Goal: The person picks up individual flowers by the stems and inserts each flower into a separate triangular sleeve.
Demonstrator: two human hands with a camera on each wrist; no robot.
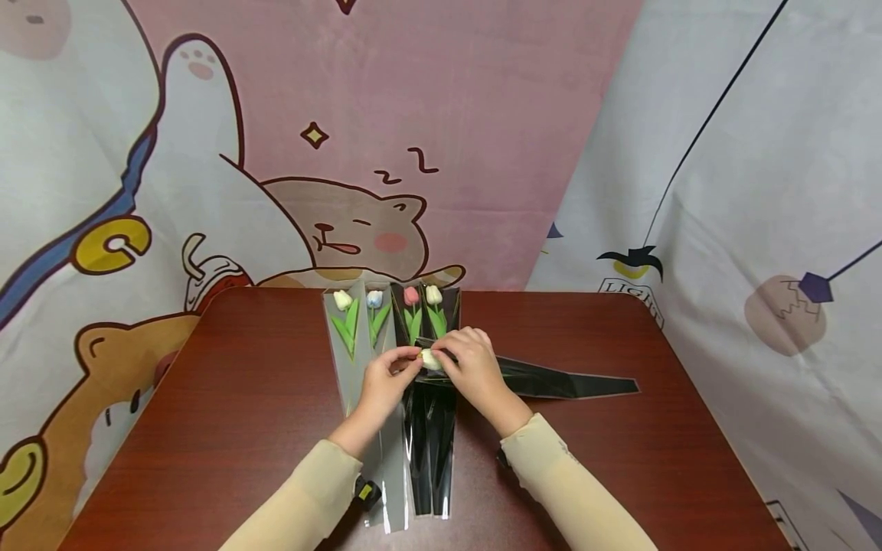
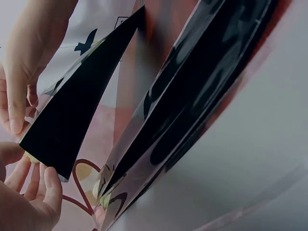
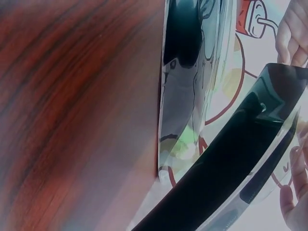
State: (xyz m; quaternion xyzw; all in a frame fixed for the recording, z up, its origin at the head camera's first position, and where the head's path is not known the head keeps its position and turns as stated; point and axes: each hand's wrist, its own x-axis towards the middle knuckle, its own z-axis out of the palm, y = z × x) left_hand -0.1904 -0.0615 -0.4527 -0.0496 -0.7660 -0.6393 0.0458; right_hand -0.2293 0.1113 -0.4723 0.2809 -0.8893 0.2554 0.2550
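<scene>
Both hands meet over the middle of the table in the head view, around a white artificial tulip bloom (image 1: 430, 360). My left hand (image 1: 387, 380) pinches the bloom from the left with thumb and fingertips. From the right, my right hand (image 1: 474, 369) pinches it, thumb in front. A black clear-edged flower sleeve (image 1: 572, 380) runs from the bloom out to the right, tapering to a narrow end. In the left wrist view the sleeve's wide mouth (image 2: 45, 159) lies close at the fingertips. The tulip's stem is hidden.
Under the hands, wrapped tulips lie side by side on the brown table (image 1: 262, 428): a white (image 1: 342, 300) and a blue one (image 1: 374, 298) in grey sleeves, a pink (image 1: 411, 296) and a white one (image 1: 433, 295) in black sleeves. A cartoon curtain (image 1: 482, 138) hangs behind.
</scene>
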